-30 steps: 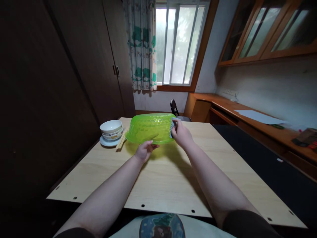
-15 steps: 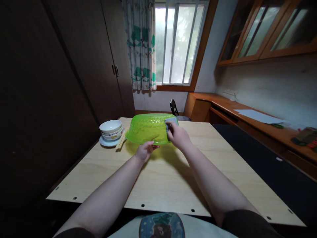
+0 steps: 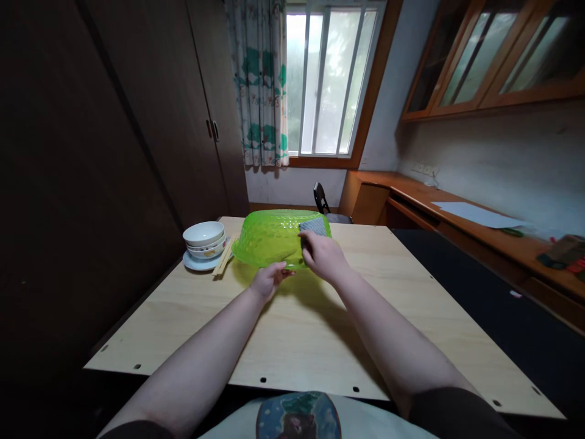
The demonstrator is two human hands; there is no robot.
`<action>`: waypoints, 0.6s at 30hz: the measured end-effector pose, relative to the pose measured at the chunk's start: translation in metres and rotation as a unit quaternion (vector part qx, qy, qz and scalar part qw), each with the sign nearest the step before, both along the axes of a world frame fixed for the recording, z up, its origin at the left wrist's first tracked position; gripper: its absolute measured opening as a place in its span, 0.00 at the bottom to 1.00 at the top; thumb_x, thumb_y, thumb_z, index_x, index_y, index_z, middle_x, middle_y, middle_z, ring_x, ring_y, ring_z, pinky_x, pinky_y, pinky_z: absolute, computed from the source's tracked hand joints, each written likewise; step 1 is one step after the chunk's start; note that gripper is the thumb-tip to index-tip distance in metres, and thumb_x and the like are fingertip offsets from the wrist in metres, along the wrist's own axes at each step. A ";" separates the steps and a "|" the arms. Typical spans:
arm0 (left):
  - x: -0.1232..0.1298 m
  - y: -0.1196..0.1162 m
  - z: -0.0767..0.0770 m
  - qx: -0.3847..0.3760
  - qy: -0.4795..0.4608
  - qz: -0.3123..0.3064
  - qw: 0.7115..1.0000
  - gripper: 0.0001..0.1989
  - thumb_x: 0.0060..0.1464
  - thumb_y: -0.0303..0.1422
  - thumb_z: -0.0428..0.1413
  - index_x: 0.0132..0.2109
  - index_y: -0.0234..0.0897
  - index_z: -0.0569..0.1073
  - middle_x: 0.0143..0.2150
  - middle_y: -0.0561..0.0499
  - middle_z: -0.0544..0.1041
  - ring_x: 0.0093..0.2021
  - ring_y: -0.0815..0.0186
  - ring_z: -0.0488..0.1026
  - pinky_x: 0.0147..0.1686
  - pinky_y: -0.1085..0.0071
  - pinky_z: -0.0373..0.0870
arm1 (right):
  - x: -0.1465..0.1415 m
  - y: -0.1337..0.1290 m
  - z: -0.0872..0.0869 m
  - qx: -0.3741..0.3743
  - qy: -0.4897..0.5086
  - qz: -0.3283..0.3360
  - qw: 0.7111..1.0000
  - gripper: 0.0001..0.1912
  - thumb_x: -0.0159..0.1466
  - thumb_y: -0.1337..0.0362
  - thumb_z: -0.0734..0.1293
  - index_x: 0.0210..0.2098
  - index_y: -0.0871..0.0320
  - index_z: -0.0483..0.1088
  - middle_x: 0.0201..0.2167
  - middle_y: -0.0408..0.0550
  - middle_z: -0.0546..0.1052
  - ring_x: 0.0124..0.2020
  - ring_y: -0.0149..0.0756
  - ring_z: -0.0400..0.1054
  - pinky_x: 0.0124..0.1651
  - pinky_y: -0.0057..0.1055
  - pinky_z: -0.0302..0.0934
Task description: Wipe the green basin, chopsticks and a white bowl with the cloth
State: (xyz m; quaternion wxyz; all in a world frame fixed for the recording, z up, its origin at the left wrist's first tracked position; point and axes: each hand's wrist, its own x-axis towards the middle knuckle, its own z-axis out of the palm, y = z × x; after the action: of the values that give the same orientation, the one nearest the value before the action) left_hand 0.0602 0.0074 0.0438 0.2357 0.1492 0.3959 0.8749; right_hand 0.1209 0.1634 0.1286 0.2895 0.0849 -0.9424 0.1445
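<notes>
A translucent green plastic basket (image 3: 269,238) is held up on its side above the far part of the table. My left hand (image 3: 269,280) grips its near rim, thumb on the outer face and fingers underneath. A grey patterned cloth (image 3: 314,227) lies against the basket's right part. My right hand (image 3: 323,255) is closed on this cloth and presses it to the basket; its fingertips are partly hidden. To the left, stacked white bowls (image 3: 205,238) stand on a pale plate (image 3: 195,262), with wooden chopsticks (image 3: 223,259) resting on the plate's right edge.
The pale wooden table (image 3: 292,341) has small slots along its edges. Beyond it stands a dark chair (image 3: 321,198). A brown wardrobe (image 3: 150,122) rises on the left. Along the right wall runs an orange-brown desk (image 3: 411,195) with white paper (image 3: 478,214) on it.
My right hand and the cloth have shifted a little to the left and down across the basket. The left hand keeps its hold, and the basket has hardly moved.
</notes>
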 end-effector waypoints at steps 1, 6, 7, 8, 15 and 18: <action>0.000 0.000 0.001 0.003 0.000 0.001 1.000 0.08 0.39 0.31 0.62 0.30 0.32 0.78 0.29 0.48 0.80 0.30 0.66 0.73 0.38 0.65 0.68 | 0.000 -0.001 -0.001 -0.008 0.003 -0.004 1.000 0.18 0.63 0.65 0.57 0.51 0.58 0.65 0.37 0.52 0.78 0.35 0.41 0.70 0.37 0.32 0.58; 0.002 -0.002 0.009 0.011 -0.009 0.011 1.000 0.07 0.37 0.32 0.63 0.26 0.32 0.77 0.26 0.50 0.79 0.28 0.67 0.73 0.39 0.65 0.69 | -0.006 0.012 -0.002 -0.099 0.007 -0.068 0.993 0.22 0.61 0.62 0.59 0.55 0.59 0.60 0.32 0.48 0.76 0.29 0.38 0.68 0.31 0.31 0.56; 0.002 -0.003 0.010 0.012 -0.009 0.012 1.000 0.07 0.37 0.32 0.63 0.26 0.32 0.77 0.25 0.50 0.79 0.28 0.67 0.73 0.39 0.65 0.69 | -0.007 0.016 -0.002 -0.117 0.007 -0.084 0.990 0.23 0.61 0.60 0.60 0.55 0.59 0.59 0.32 0.47 0.75 0.29 0.39 0.68 0.31 0.31 0.56; 0.002 -0.003 0.011 0.012 -0.009 0.012 1.000 0.07 0.37 0.32 0.63 0.26 0.32 0.77 0.25 0.50 0.78 0.28 0.67 0.73 0.38 0.65 0.69 | -0.008 0.019 -0.002 -0.131 0.005 -0.098 0.987 0.25 0.61 0.57 0.60 0.55 0.59 0.59 0.31 0.47 0.75 0.29 0.39 0.68 0.31 0.31 0.56; 0.002 -0.002 0.010 0.007 -0.004 0.012 1.000 0.08 0.38 0.32 0.62 0.28 0.32 0.77 0.26 0.50 0.78 0.28 0.67 0.73 0.38 0.65 0.68 | -0.003 0.013 0.002 -0.086 -0.016 -0.064 0.994 0.26 0.62 0.57 0.60 0.58 0.59 0.60 0.33 0.50 0.76 0.32 0.40 0.68 0.34 0.33 0.57; 0.002 -0.002 0.010 0.012 -0.009 0.018 1.000 0.08 0.38 0.31 0.62 0.30 0.32 0.77 0.27 0.50 0.79 0.27 0.67 0.72 0.38 0.65 0.67 | 0.000 0.009 0.003 -0.055 -0.013 0.001 0.998 0.25 0.62 0.57 0.60 0.57 0.57 0.62 0.34 0.50 0.76 0.33 0.39 0.68 0.35 0.32 0.58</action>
State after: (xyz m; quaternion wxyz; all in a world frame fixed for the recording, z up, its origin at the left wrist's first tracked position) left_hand 0.0626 0.0051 0.0537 0.2220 0.1373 0.3859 0.8849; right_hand 0.1206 0.1721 0.1317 0.2812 0.0675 -0.9368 0.1970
